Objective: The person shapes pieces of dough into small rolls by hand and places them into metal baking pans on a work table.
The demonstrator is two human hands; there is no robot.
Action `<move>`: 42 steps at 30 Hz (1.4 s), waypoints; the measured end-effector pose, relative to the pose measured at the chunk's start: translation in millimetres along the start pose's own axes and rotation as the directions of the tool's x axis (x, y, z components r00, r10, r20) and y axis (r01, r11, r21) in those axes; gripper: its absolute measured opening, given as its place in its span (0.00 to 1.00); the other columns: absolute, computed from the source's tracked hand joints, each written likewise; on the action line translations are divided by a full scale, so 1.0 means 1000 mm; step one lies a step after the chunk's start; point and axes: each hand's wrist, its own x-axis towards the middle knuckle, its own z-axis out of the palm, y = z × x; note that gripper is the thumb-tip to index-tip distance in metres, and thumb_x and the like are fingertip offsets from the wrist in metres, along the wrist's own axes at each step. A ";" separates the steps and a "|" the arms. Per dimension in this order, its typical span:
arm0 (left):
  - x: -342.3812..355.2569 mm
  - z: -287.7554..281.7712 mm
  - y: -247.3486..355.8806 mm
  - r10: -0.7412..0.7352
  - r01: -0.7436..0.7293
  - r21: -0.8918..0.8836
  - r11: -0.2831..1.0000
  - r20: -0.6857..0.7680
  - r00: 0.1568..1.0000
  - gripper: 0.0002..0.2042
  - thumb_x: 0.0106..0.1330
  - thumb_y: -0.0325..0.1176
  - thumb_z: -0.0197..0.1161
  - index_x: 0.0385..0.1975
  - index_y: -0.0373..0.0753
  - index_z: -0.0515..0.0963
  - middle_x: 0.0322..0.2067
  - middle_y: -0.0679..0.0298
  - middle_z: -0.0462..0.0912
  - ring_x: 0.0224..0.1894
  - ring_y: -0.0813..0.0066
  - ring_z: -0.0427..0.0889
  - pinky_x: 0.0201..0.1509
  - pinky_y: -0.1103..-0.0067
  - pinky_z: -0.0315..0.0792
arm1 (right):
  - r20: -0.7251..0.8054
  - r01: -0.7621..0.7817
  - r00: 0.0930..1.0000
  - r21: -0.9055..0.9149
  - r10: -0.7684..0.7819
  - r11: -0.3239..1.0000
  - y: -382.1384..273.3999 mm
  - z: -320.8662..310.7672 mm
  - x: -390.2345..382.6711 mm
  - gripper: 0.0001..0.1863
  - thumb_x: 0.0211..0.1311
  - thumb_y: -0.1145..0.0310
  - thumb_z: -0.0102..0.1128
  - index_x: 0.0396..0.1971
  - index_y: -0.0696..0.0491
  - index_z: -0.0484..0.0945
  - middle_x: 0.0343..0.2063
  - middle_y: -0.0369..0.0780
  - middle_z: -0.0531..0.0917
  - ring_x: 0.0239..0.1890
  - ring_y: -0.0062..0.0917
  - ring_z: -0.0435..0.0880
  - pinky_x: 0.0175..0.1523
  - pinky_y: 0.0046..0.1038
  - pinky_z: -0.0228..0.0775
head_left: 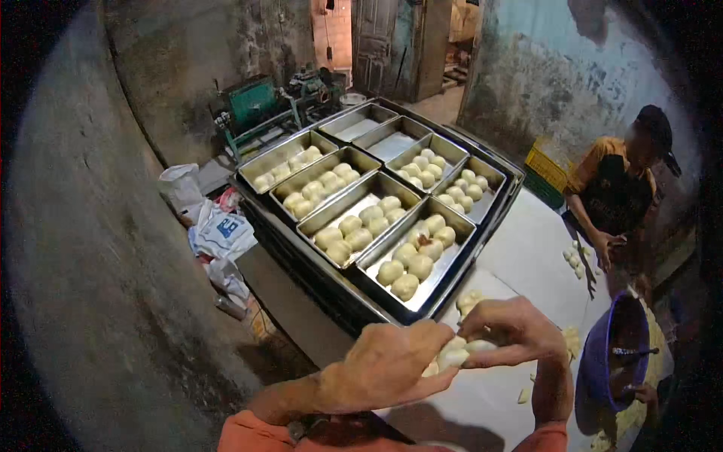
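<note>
My left hand (392,360) and my right hand (516,328) meet over the near side of the white table (497,403). Between them they grip soft pale dough (453,355), which bulges out past the fingers and thumbs. Part of it is hidden inside the left hand. Just beyond my right hand lies another lump of dough (468,301) on the table. Ahead, a metal pan (367,265) holds round dough balls (419,265), and one of them carries a reddish-brown spot.
Several more rectangular pans (305,218) stand in a dark-rimmed frame (331,301), most with dough balls. A purple basin (611,354) is at the right. Another person (617,181) works beyond it. Bags (222,230) lie left; a green machine (252,105) stands behind.
</note>
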 end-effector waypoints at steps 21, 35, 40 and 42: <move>0.273 -0.082 -0.285 -0.449 0.349 0.561 0.751 0.045 0.893 0.33 0.52 0.64 0.69 0.38 0.35 0.85 0.36 0.49 0.87 0.41 0.51 0.87 0.47 0.62 0.80 | 0.159 -0.019 0.982 -0.451 0.101 0.892 0.173 -0.198 0.372 0.29 0.52 0.60 0.70 0.56 0.52 0.80 0.46 0.41 0.84 0.47 0.28 0.80 0.53 0.32 0.71; 0.274 -0.114 -0.294 -0.532 0.245 0.660 0.710 0.276 0.801 0.29 0.43 0.61 0.74 0.37 0.43 0.87 0.37 0.51 0.87 0.44 0.53 0.86 0.49 0.63 0.79 | -0.129 -0.094 0.992 -0.727 -0.001 0.680 0.178 -0.180 0.369 0.15 0.60 0.67 0.58 0.46 0.48 0.85 0.37 0.49 0.87 0.42 0.47 0.86 0.49 0.44 0.78; 0.266 -0.109 -0.293 -0.507 0.236 0.692 0.682 0.215 0.834 0.27 0.38 0.58 0.77 0.33 0.41 0.87 0.37 0.51 0.87 0.40 0.53 0.87 0.46 0.63 0.80 | -0.136 -0.021 0.985 -0.717 -0.110 0.697 0.188 -0.178 0.369 0.19 0.52 0.77 0.56 0.46 0.54 0.84 0.44 0.47 0.85 0.49 0.45 0.83 0.56 0.42 0.74; 0.262 -0.096 -0.295 -0.436 0.163 0.738 0.655 0.193 0.879 0.40 0.42 0.59 0.77 0.56 0.45 0.76 0.33 0.49 0.87 0.36 0.49 0.87 0.42 0.60 0.80 | -0.110 -0.026 0.991 -0.735 -0.082 0.678 0.182 -0.178 0.364 0.18 0.56 0.75 0.56 0.47 0.56 0.83 0.47 0.48 0.83 0.50 0.45 0.82 0.57 0.42 0.74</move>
